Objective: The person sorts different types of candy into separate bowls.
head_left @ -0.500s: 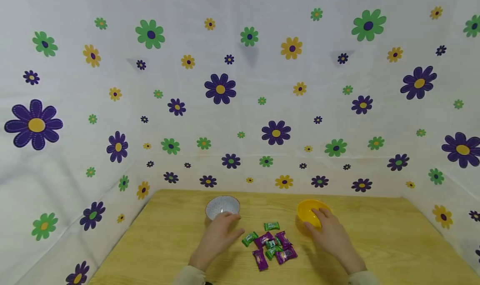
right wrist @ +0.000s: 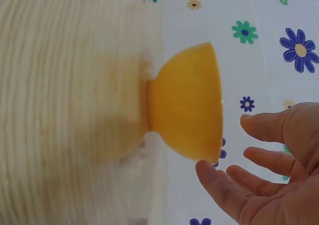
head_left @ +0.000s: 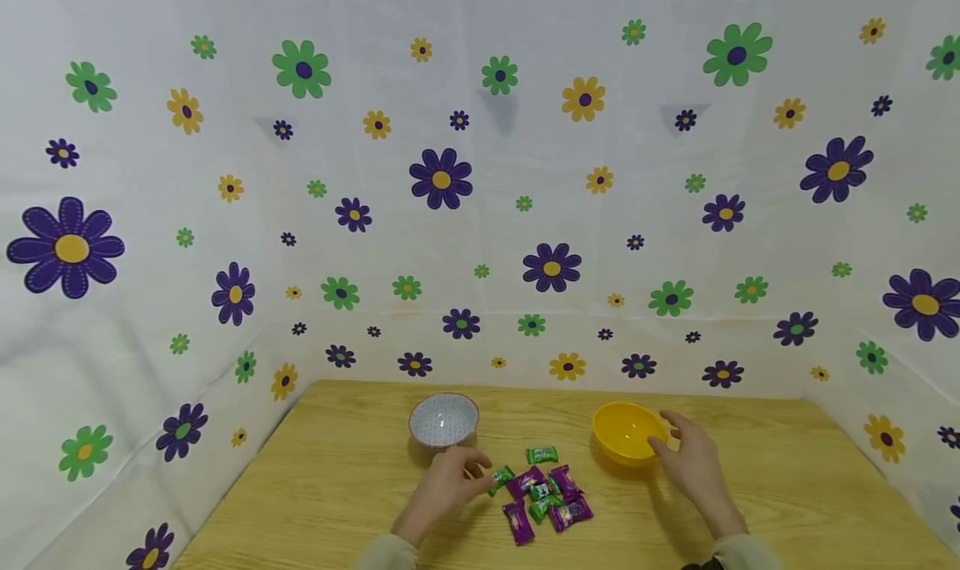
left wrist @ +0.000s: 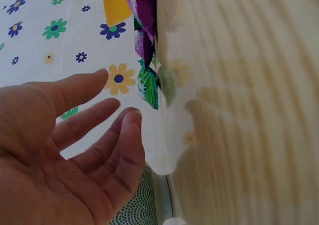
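My left hand (head_left: 450, 482) hovers between the patterned bowl (head_left: 443, 420) and the heap of candies, its loosely bent fingers holding nothing. Just off its thumb lies a green-wrapped candy (head_left: 501, 479), which also appears in the left wrist view as a green wrapper (left wrist: 148, 88) apart from the fingers. Purple-wrapped candies (head_left: 570, 513) and other green ones make up the heap. At the right side of the yellow bowl (head_left: 626, 437) is my right hand (head_left: 696, 466), thumb and fingers spread. In the right wrist view a fingertip is near the rim of the yellow bowl (right wrist: 187, 103); whether it touches cannot be told.
Everything rests on a light wooden table (head_left: 330, 487). A white cloth (head_left: 495, 220) printed with flowers hangs behind and at both sides. One green candy (head_left: 542, 455) lies slightly behind the heap.
My left hand has come away from the patterned bowl, nearer to the candies. My right hand has shifted right, from over the yellow bowl to its side.
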Action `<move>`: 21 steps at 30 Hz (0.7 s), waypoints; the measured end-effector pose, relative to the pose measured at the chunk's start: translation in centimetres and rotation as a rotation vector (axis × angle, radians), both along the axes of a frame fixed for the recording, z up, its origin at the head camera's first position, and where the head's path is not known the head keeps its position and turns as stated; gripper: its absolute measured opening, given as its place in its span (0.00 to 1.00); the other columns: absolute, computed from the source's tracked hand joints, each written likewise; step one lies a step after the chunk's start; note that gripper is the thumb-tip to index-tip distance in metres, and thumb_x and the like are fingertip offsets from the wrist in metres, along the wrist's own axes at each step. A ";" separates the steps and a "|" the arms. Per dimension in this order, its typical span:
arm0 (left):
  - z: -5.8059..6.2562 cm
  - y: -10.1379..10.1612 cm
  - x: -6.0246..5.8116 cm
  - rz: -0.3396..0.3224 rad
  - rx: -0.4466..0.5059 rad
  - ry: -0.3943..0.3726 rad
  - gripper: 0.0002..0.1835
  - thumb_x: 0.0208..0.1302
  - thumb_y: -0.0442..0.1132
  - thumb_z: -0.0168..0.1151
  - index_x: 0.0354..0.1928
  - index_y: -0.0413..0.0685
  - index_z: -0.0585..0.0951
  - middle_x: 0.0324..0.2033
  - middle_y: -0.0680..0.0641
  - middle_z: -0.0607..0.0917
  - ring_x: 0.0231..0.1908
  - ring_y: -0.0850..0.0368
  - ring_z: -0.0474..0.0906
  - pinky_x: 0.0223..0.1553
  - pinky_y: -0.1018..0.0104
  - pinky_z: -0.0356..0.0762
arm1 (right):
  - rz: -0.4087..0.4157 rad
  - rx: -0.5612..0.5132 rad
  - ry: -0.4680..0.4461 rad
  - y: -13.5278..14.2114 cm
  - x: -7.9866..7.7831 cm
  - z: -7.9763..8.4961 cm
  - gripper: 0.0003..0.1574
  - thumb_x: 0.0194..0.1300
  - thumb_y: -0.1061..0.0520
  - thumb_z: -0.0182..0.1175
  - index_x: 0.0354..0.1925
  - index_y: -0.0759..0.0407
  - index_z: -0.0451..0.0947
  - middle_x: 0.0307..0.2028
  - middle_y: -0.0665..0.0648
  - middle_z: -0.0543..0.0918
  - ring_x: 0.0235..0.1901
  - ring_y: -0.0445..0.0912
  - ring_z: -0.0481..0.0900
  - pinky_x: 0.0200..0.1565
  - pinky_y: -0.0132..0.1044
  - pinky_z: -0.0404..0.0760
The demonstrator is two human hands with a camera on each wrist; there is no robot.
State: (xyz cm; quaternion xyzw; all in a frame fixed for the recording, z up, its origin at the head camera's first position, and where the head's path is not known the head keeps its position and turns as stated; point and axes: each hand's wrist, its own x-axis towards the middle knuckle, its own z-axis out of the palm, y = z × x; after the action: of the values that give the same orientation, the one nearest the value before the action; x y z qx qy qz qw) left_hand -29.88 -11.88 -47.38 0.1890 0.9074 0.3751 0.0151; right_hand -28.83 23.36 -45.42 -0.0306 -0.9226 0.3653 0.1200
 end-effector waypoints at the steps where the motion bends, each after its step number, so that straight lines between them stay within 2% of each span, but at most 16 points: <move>1: -0.1 0.1 -0.1 0.007 0.012 -0.014 0.14 0.60 0.39 0.68 0.45 0.38 0.84 0.32 0.49 0.84 0.32 0.58 0.77 0.31 0.65 0.77 | -0.005 -0.017 -0.015 0.1 -0.2 -0.1 0.33 0.69 0.59 0.57 0.67 0.73 0.62 0.64 0.77 0.67 0.59 0.70 0.71 0.56 0.59 0.77; 7: 0.1 0.7 0.1 0.063 -0.023 -0.041 0.14 0.58 0.37 0.70 0.44 0.38 0.82 0.32 0.47 0.83 0.32 0.56 0.77 0.31 0.62 0.77 | -0.017 -0.268 -0.148 0.4 -0.9 -0.7 0.37 0.71 0.62 0.55 0.70 0.76 0.54 0.63 0.81 0.64 0.59 0.70 0.71 0.45 0.44 0.85; 10: 0.1 0.8 0.1 0.066 -0.031 -0.065 0.14 0.57 0.37 0.71 0.44 0.38 0.82 0.32 0.47 0.83 0.33 0.56 0.77 0.31 0.61 0.77 | -0.017 -0.362 -0.179 0.4 -1.0 -1.0 0.37 0.71 0.64 0.54 0.70 0.78 0.52 0.63 0.82 0.63 0.58 0.70 0.72 0.42 0.41 0.86; 16: -0.3 0.6 -0.4 0.050 -0.012 -0.103 0.11 0.56 0.36 0.71 0.39 0.40 0.82 0.30 0.49 0.82 0.32 0.57 0.76 0.31 0.64 0.76 | -0.005 -0.433 -0.186 0.5 -1.3 -1.3 0.35 0.70 0.64 0.53 0.69 0.78 0.55 0.62 0.82 0.64 0.52 0.66 0.78 0.42 0.42 0.86; 21: -0.4 1.1 -0.9 0.072 -0.018 -0.144 0.10 0.54 0.36 0.72 0.35 0.43 0.81 0.28 0.49 0.80 0.29 0.56 0.75 0.28 0.64 0.73 | -0.013 -0.467 -0.193 0.6 -1.5 -1.5 0.34 0.70 0.65 0.53 0.69 0.78 0.55 0.62 0.81 0.65 0.50 0.63 0.80 0.41 0.42 0.86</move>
State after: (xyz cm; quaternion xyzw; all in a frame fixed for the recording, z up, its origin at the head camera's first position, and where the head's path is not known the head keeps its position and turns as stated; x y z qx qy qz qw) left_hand -30.81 -10.81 -47.77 0.1289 0.9135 0.3798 0.0685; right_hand -30.29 23.93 -46.90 -0.0982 -0.8201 0.5632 0.0232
